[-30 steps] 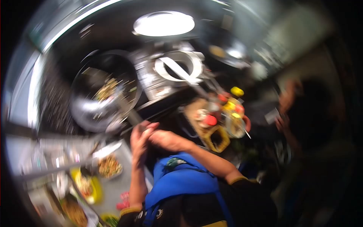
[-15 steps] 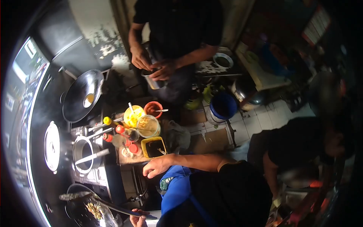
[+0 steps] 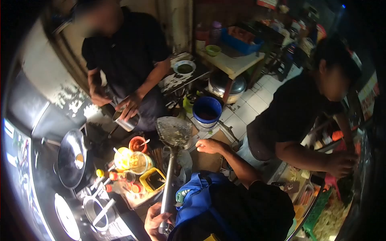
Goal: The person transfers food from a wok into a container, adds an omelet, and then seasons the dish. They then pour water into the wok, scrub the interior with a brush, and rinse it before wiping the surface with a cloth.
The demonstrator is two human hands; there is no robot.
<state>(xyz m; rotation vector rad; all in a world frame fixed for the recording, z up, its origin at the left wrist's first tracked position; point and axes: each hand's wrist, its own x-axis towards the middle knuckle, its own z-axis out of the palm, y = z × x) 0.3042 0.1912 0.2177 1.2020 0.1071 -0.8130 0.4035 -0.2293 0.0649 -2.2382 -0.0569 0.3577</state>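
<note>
My left hand (image 3: 156, 221), low in the view, is closed around the long metal handle of a wok spatula (image 3: 175, 130). The spatula points upward, and its broad blade has bits of food or residue on it. To the right of the blade is my right hand (image 3: 210, 146), held out over the floor with its fingers loosely bent and nothing visible in them. Left of the spatula handle sits a yellow container of dark sauce (image 3: 153, 180). Beyond it are a tub of pale yellow food (image 3: 140, 162) and a red bowl (image 3: 138, 143) with a spoon.
A wok (image 3: 71, 160), a pot (image 3: 95, 213) and a white lid (image 3: 66, 217) are on the left. One co-worker (image 3: 124, 52) holds a metal cup (image 3: 126, 120); another (image 3: 297, 116) leans over a food counter on the right. A blue bucket (image 3: 206, 113) stands on the tiles.
The spatula has come up out of the wok at lower left. My right hand has moved away from the sauce container, and the view has turned rightward. The right-hand co-worker shows more fully.
</note>
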